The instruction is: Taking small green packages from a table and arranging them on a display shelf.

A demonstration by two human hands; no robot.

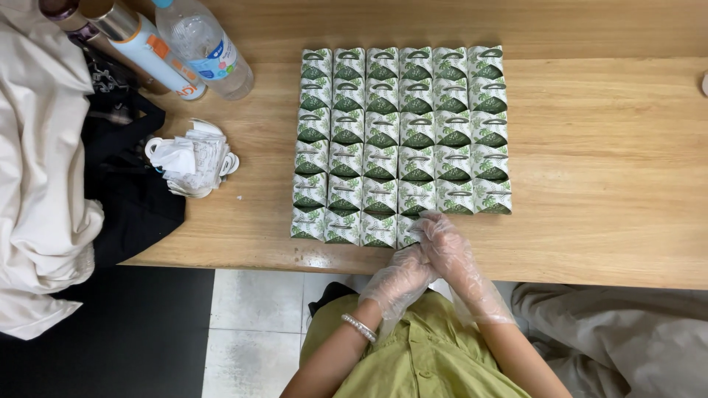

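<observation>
Gloved right hand (450,247) on green-white box (410,230), left hand (402,276) touching it

Light wooden table (605,162) above pale floor tiles (254,324) and dark flooring (140,346).

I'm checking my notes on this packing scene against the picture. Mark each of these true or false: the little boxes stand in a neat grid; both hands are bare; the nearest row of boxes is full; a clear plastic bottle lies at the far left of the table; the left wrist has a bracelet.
1. The small green-and-white leaf-print paper boxes stand in a neat grid on the wooden table. True.
2. Both hands are bare. False: the left hand and right hand wear clear plastic gloves.
3. The nearest row is full. False: it stops at the hands, with bare table to the right.
4. A clear plastic bottle lies at the far left. True.
5. The left wrist has a bracelet. True.
</observation>
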